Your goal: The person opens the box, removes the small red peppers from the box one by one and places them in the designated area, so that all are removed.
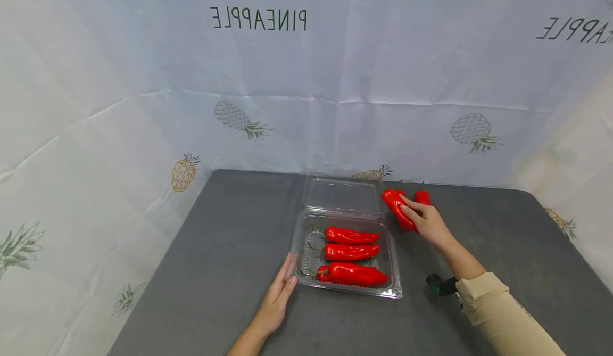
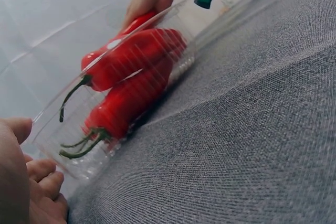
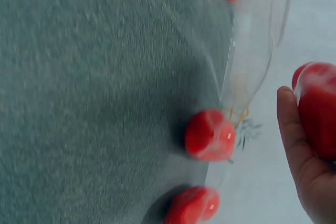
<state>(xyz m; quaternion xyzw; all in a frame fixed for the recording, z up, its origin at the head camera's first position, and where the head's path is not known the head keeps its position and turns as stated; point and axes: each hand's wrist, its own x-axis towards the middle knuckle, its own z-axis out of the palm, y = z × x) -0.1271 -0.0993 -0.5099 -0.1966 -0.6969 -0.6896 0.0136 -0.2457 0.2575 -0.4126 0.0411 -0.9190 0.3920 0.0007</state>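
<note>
Your beige right sleeve [image 1: 507, 313] leads to your right hand [image 1: 429, 224], which grips a long red pepper [image 1: 395, 201] by its body, at two o'clock from the clear clamshell tray [image 1: 354, 291]. Your left hand [image 1: 276, 296] rests unclenched against the tray's eight o'clock corner, seemingly steadying it. Inside, parallel peppers [image 1: 351, 251] point stems toward nine o'clock, probably to nest snugly.

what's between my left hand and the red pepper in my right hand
The clear plastic container, with red peppers in it, lies between your left hand and the pepper in your right hand; the head view shows this.
</note>
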